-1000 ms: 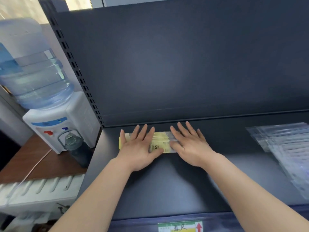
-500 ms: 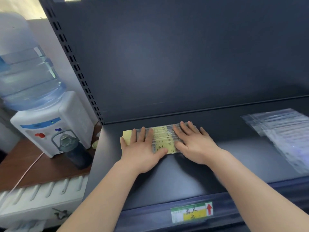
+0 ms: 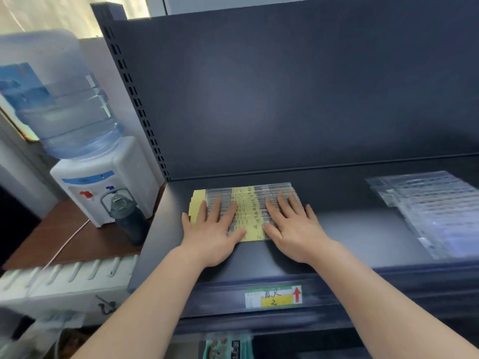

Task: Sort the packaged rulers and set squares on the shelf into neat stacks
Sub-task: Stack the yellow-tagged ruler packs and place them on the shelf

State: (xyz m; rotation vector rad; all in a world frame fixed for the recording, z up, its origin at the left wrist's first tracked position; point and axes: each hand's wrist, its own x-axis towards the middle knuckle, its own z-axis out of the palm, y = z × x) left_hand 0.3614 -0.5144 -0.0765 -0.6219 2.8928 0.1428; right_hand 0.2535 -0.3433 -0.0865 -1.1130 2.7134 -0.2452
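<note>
A fanned-out row of packaged rulers point(image 3: 247, 203), clear sleeves with yellow labels, lies on the left part of the dark shelf point(image 3: 344, 229). My left hand point(image 3: 211, 229) lies flat on the left half of the row, fingers straight. My right hand point(image 3: 293, 226) lies flat on the right half, fingers spread. A spread pile of clear packaged set squares point(image 3: 430, 208) covers the right end of the shelf, apart from both hands.
The shelf's dark back panel point(image 3: 285, 86) rises behind. A price label with a red arrow point(image 3: 273, 296) sits on the front rail. To the left stand a water dispenser point(image 3: 103, 182) with a bottle and a dark flask point(image 3: 127, 216) on a brown table.
The rulers under my hands have spread from a narrow stack into a wide fanned row reaching toward me. My head has pulled back and down, showing more of the shelf front.
</note>
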